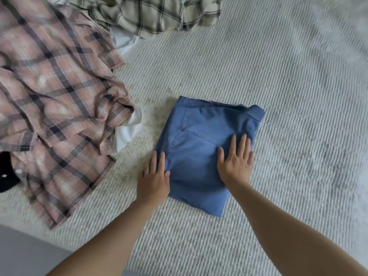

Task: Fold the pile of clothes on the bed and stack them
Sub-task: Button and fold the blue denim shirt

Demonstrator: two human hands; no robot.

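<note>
Both forearms enter from the near edge of the view, and we follow them to the hands, which lie on the folded blue jeans [201, 148]. Left hand [154, 178]: fingers straight and together, resting flat along the left edge of the jeans, partly on the denim and partly on the bed cover [288, 96]. Right hand [235, 163]: fingers straight and slightly spread, pressing flat on the right half of the jeans, near the pocket seam. Neither hand grips or pinches the fabric.

We see the jeans folded into a compact rectangle lying flat on the ribbed, light-coloured bed cover, with a waistband corner showing at the far right corner.

Left of the jeans, just apart from them, lies an unfolded pink plaid shirt [55, 100], crumpled and spread toward the near left edge of the bed. A white garment [127, 132] shows from under the shirt's edge, between the shirt and the jeans. A dark item with pale buttons [7, 172] lies at the far left, partly under the shirt.

Beyond the jeans, well apart, a cream and dark check shirt [147, 12] lies bunched.
</note>
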